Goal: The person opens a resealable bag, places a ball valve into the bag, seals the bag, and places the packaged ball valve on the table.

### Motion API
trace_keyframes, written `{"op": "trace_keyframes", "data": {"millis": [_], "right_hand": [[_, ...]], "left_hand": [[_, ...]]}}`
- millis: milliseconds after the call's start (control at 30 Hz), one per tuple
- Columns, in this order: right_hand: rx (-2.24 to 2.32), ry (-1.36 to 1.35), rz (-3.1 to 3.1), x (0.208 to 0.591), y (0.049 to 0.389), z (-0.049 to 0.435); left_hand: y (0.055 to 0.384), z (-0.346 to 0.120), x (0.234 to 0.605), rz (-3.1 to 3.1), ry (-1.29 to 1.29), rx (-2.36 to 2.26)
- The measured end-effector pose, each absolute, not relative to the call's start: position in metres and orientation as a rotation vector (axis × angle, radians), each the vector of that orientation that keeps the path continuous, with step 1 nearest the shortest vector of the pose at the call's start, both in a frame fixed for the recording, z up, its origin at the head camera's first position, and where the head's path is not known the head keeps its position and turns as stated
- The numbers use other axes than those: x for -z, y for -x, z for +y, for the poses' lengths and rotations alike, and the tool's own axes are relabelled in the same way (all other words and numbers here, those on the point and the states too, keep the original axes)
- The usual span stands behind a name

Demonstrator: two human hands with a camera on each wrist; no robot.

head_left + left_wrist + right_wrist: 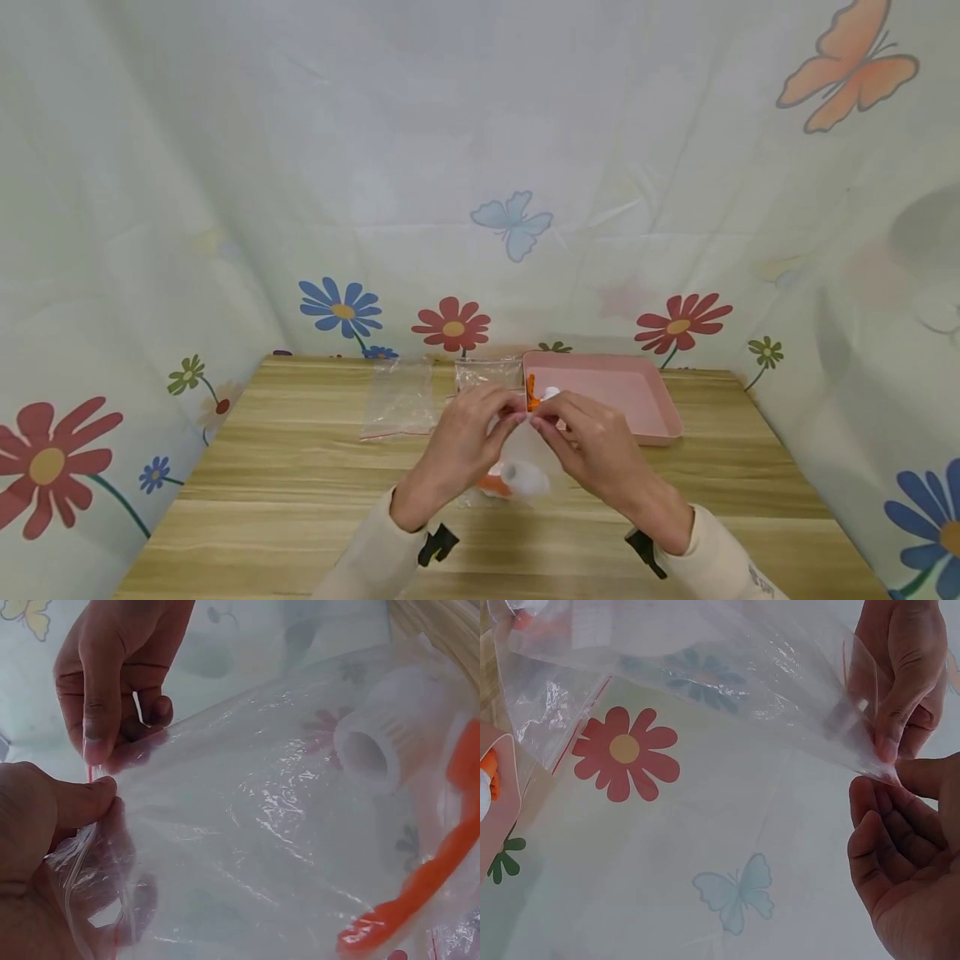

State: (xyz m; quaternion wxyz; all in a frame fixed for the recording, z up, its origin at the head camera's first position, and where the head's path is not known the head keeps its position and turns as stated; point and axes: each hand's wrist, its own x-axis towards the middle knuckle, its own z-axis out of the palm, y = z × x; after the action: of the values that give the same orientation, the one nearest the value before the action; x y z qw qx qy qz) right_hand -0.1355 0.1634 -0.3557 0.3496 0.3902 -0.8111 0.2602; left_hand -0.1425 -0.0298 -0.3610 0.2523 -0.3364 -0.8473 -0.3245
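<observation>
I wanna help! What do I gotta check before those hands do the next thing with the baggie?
1. Left hand pinching the clear zip bag by its top edge: ok.
2. Right hand pinching that edge too: ok.
3. White hollow piece inside the bag: ok.
4. Orange strip in there too: ok.
5. Zip seal closed all the way along: cannot tell.
6. Pink tray emptied: not ok, something orange and something white are in it.
</observation>
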Motion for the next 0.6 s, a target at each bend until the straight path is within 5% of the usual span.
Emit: {"op": "trace_keyframes", "data": {"millis": [600], "right_hand": [[-0.752,-1.005,-2.079,0.356,0.136,0.166]], "left_hand": [[0.143,-0.042,0.36,-2.299,0.979,0.865]]}}
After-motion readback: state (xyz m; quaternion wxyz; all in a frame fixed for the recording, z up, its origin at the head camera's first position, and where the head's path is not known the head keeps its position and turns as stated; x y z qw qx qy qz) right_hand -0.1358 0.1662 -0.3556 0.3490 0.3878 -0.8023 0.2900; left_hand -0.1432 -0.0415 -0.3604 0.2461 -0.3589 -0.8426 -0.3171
